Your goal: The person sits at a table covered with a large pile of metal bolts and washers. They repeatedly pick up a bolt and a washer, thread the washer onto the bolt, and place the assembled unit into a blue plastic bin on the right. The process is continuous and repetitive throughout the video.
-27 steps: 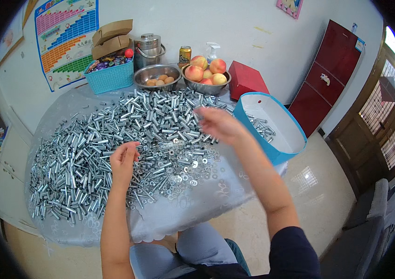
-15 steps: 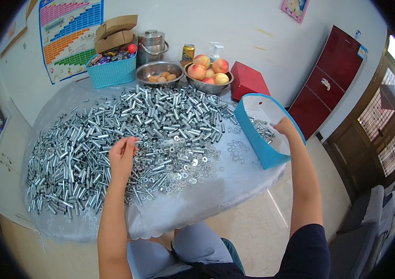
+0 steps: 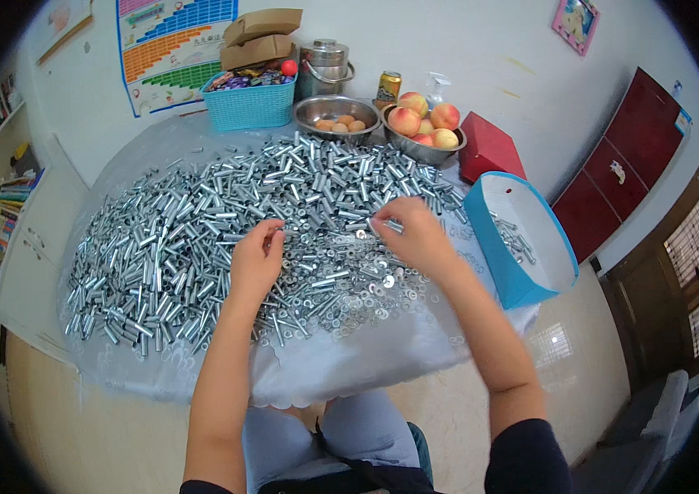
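Observation:
A wide heap of silvery metal tubes (image 3: 176, 239) covers much of the table, with flat washers (image 3: 366, 296) and a few bolts spread along its near right side. My left hand (image 3: 255, 262) hovers at the middle of the heap, its thumb and fingertips closed together; whatever lies between them is too small to make out. Farther right, my right hand (image 3: 415, 237) reaches over the far side of the washers, fingers curled and pinched at the tubes. What it grips is hidden by the fingers. Beyond it stands a blue, white-lined bin (image 3: 507, 263) holding several assembled metal pieces (image 3: 514, 239).
Along the wall are a teal basket (image 3: 246, 107) of wrapped sweets, a metal pot (image 3: 324, 70), a bowl (image 3: 316, 109) of eggs, a bowl (image 3: 427, 153) of peaches, a drink can (image 3: 388, 86) and a red box (image 3: 489, 148). Plastic covers the table (image 3: 349, 370).
My right hand has left the bin and come back leftward over the tubes and washers. My left hand stays over the middle of the heap. The whole view has shifted.

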A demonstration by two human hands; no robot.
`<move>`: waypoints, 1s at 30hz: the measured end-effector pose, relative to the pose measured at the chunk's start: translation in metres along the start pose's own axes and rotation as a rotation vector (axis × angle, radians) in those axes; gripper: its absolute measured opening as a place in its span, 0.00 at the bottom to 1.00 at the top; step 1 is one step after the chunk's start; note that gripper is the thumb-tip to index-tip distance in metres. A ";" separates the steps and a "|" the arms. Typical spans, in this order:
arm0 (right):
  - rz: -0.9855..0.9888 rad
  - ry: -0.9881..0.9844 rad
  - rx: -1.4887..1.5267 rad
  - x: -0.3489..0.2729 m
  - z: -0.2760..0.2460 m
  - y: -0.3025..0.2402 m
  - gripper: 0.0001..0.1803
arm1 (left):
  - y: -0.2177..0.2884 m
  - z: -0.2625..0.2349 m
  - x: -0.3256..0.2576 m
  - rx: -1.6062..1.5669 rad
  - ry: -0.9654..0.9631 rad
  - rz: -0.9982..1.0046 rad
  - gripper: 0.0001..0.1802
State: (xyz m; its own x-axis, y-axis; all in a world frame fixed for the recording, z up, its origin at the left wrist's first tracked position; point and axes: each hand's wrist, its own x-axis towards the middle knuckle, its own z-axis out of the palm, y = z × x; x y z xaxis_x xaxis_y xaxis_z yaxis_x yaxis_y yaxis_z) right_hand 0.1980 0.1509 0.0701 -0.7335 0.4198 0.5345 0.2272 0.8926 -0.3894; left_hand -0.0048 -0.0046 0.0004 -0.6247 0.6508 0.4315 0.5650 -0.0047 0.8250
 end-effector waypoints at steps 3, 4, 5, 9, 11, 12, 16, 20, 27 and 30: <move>0.031 0.037 0.091 0.007 0.047 -0.021 0.06 | -0.001 0.000 0.002 0.123 0.003 0.103 0.10; 0.025 0.072 0.116 0.009 0.063 -0.021 0.06 | 0.000 0.000 0.002 0.095 -0.007 0.108 0.10; 0.066 0.107 0.155 0.010 0.076 -0.019 0.07 | -0.003 0.001 0.003 0.128 0.005 0.169 0.10; 0.075 0.158 0.215 0.011 0.111 -0.016 0.12 | -0.002 -0.004 0.002 0.301 -0.060 0.265 0.17; -0.060 0.179 0.145 0.010 0.114 -0.017 0.18 | -0.006 -0.006 -0.002 0.462 -0.066 0.275 0.21; -0.064 0.164 0.130 0.008 0.113 -0.019 0.20 | -0.012 -0.003 -0.004 0.530 -0.044 0.282 0.22; -0.077 0.139 0.014 0.002 0.113 -0.022 0.28 | -0.020 0.001 -0.006 0.621 -0.034 0.287 0.24; -0.014 0.152 0.041 -0.003 0.115 -0.020 0.28 | -0.019 0.000 -0.005 0.603 -0.048 0.289 0.20; 0.046 0.184 -0.026 -0.002 0.120 -0.018 0.21 | -0.019 0.003 -0.005 0.576 0.016 0.310 0.16; 0.065 0.213 -0.031 0.004 0.126 -0.014 0.16 | -0.016 0.003 -0.005 0.547 0.027 0.277 0.15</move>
State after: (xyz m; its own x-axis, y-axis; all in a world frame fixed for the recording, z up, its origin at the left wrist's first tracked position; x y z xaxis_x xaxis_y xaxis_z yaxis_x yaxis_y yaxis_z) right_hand 0.1108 0.1193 -0.0168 -0.5657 0.4985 0.6569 0.2915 0.8660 -0.4063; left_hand -0.0090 -0.0055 -0.0166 -0.4242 0.6614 0.6186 0.8988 0.2243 0.3766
